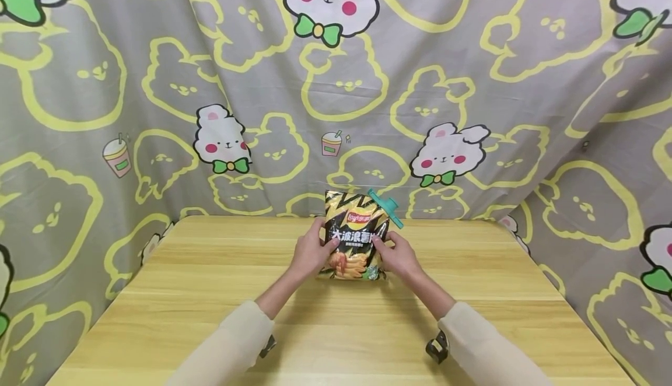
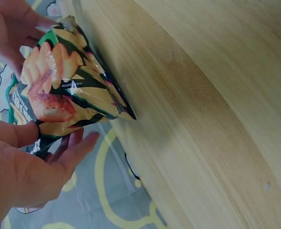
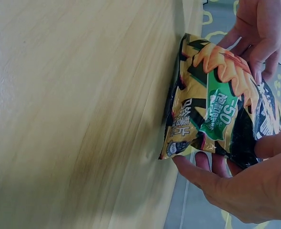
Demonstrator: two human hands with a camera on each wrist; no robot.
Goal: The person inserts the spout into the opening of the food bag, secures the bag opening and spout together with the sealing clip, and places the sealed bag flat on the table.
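A black and gold bag of potato chips [image 1: 353,237] stands upright over the far middle of the table, its printed front towards me. A teal bag clip [image 1: 387,207] sits slanted across its top right corner. My left hand [image 1: 312,249] grips the left side, thumb on the front and fingers behind. On the opposite side my right hand [image 1: 397,253] holds the bag in the same way. In the left wrist view the bag's lower end [image 2: 59,90] is close to the wood; whether it touches cannot be told. The right wrist view shows a green printed patch on the bag [image 3: 221,105].
The light wooden table [image 1: 220,258] stretches out on both sides of the bag. Behind it hangs a grey curtain [image 1: 273,100] with yellow outlines and white cartoon animals. Black bands [image 1: 437,348] are at both wrists, below the cream sleeves [image 1: 483,339].
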